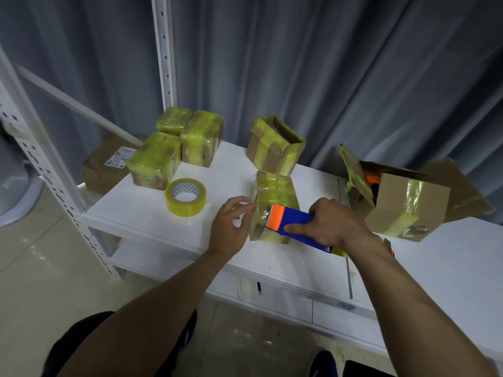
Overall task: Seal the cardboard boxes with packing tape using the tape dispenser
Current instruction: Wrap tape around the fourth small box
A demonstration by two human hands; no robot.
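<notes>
Grey curtains behind; the cardboard box stands near the desk's front edge. My right grip clamps the tape dispenser, nose pointing left onto the box. My left grip, fingers loose, touches its left side.

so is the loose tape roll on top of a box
No, the tape roll lies flat on the white table itself.

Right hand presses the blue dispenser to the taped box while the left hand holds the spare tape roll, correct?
No: in the head view the left hand rests against the side of the box, and the tape roll lies apart on the table. The right hand does hold the dispenser to the box.
</notes>
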